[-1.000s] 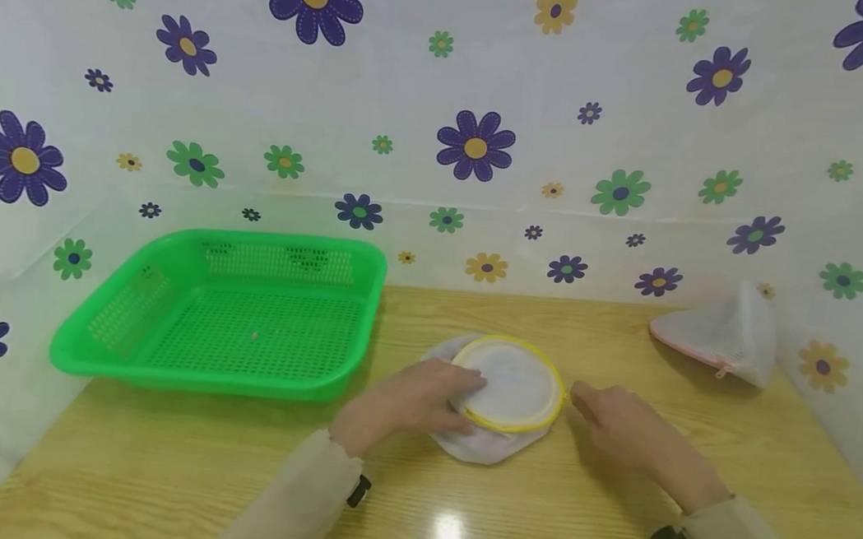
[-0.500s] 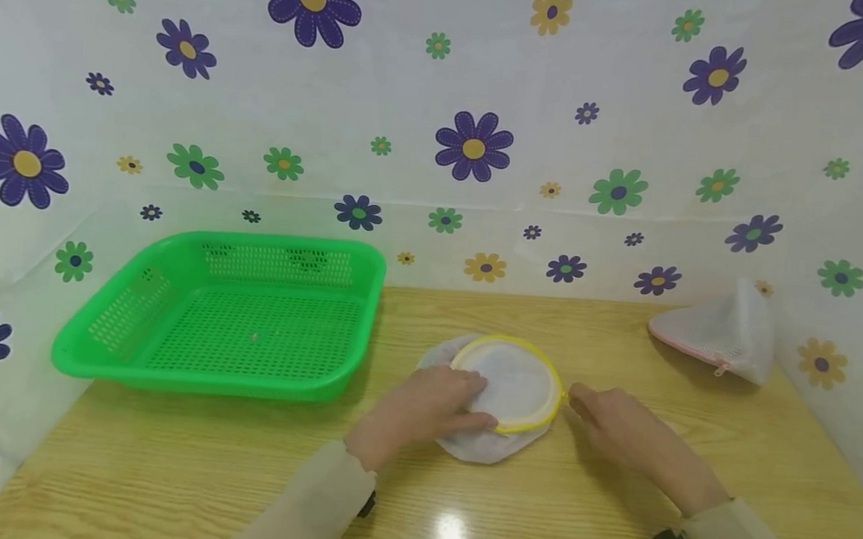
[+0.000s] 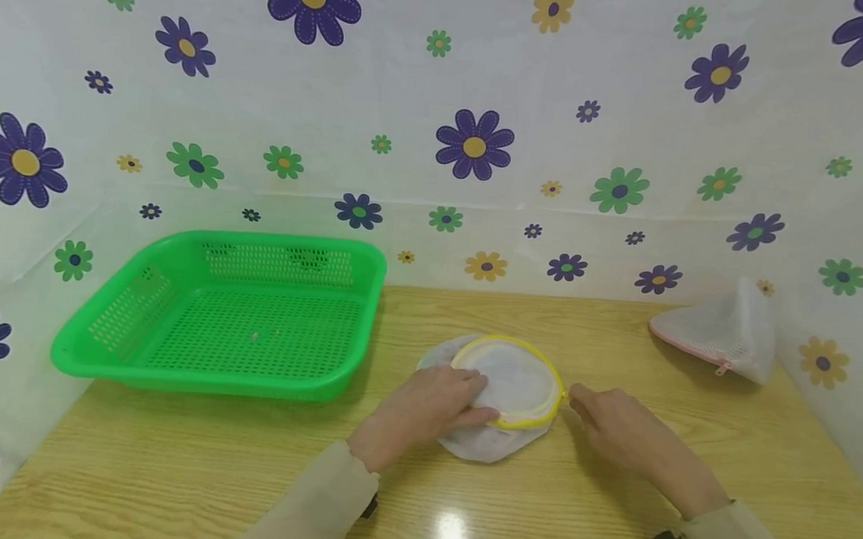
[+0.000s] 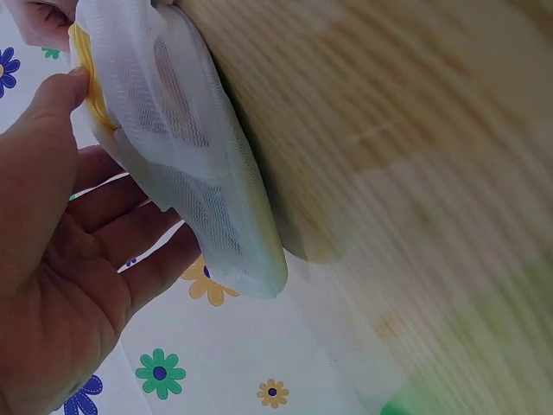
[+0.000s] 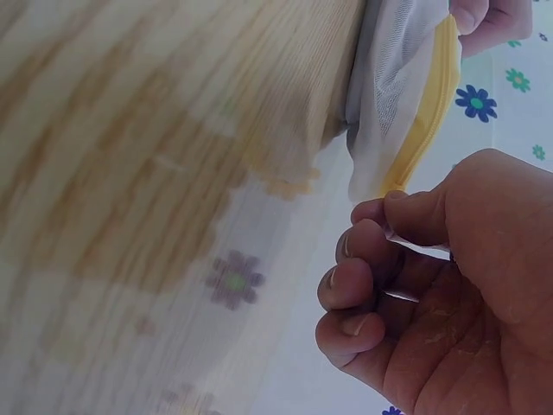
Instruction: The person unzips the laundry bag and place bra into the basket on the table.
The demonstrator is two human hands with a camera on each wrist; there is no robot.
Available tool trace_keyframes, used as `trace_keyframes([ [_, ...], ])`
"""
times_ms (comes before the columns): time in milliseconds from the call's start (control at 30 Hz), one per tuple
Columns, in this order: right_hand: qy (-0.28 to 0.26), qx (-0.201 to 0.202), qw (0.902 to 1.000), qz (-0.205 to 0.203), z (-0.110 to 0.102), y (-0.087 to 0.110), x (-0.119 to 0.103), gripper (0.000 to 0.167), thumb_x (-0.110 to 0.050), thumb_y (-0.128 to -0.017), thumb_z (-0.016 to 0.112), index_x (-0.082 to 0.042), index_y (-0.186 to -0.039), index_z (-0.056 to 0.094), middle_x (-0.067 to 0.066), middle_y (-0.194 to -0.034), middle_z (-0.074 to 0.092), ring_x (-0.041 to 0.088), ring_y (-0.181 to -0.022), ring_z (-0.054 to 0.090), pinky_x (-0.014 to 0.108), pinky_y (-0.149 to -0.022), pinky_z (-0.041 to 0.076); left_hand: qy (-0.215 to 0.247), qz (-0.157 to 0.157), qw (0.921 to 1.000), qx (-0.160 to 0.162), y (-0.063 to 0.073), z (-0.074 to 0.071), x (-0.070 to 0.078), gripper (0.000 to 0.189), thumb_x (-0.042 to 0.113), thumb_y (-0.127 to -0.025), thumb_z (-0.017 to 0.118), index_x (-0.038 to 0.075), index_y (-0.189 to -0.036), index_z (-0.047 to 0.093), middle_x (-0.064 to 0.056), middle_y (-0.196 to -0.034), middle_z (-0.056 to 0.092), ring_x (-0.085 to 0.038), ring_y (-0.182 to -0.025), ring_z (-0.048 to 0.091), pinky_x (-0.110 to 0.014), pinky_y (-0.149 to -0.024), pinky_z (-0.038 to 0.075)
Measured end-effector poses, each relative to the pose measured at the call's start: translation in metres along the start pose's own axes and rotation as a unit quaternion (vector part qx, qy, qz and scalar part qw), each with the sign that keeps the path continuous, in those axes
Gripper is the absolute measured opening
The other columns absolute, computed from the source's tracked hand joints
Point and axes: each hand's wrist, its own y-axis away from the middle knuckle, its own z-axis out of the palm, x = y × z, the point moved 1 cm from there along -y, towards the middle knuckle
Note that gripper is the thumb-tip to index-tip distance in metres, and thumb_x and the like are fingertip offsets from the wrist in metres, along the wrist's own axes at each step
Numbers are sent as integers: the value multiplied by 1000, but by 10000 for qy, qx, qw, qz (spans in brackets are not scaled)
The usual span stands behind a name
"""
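Observation:
A round white mesh laundry bag (image 3: pixel 517 382) with a yellow zipper (image 3: pixel 533 426) lies on the wooden table in the head view. My left hand (image 3: pixel 426 409) holds its left side. In the left wrist view the thumb (image 4: pixel 65 91) presses near the yellow zipper while the fingers (image 4: pixel 164 259) lie against the mesh, partly behind it. At the bag's right edge my right hand (image 3: pixel 618 429) pinches the zipper's end, where the pull sits. Thumb and forefinger meet there in the right wrist view, with the other fingers (image 5: pixel 350 285) curled. The pull itself is mostly hidden.
A green plastic basket (image 3: pixel 209 384) with perforated sides stands at the left of the table. Another white mesh bag (image 3: pixel 742 338), with a pink zipper, sits at the back right. A flowered sheet (image 3: pixel 406 78) hangs behind the table.
My left hand has shifted slightly to the right along the bag, its thumb now over the lower yellow rim. The right hand stays at the zipper's end.

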Motion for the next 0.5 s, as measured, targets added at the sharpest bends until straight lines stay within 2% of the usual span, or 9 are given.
trace_keyframes([
  [500,182,138,9997,-91,2,1,-2,26,-7,-104,52,-16,-81,44,-9,-61,29,6,-54,31,21,-49,26,-54,-27,10000,-47,-1,1,-1,38,46,-103,56,15,-82,54,7,-72,49,-8,-61,41,-20,-61,39],
])
